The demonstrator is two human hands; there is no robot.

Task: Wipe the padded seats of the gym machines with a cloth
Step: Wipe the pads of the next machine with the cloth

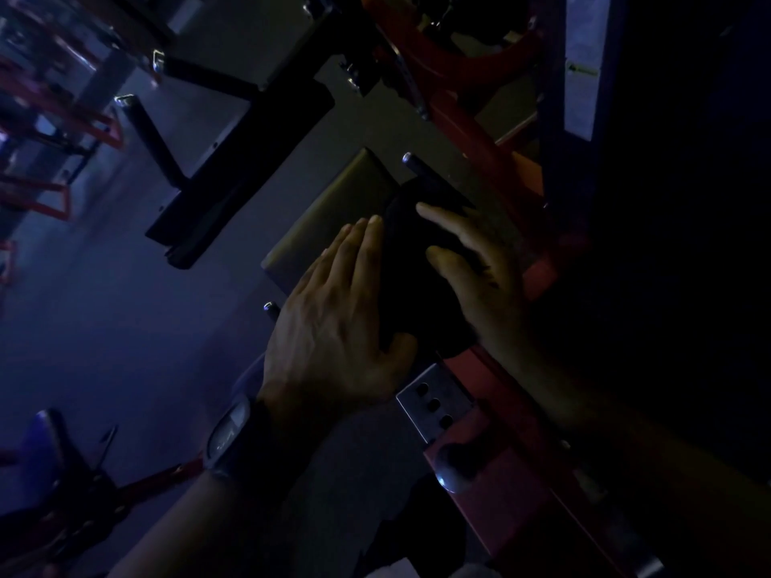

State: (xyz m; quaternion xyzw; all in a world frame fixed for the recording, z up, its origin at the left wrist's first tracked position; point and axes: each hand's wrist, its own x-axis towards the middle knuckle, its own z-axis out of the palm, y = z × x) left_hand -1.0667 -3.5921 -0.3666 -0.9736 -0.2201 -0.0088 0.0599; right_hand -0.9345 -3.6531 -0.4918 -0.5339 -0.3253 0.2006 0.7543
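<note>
The room is dim. A dark cloth [411, 281] lies on a padded seat [333, 214] of a red-framed machine in the middle of the view. My left hand [338, 323], with a watch on its wrist, lies flat with straight fingers on the seat and the cloth's left edge, thumb against the cloth. My right hand [479, 277] rests on the cloth's right side with fingers spread and fairly straight. The seat's near part is hidden under both hands.
The red frame [471, 131] runs from top centre to bottom right, with a perforated metal plate [436, 404] and a knob [457, 465] below my hands. A black bench [233, 173] stands to the upper left. More red machines [54, 118] line the far left.
</note>
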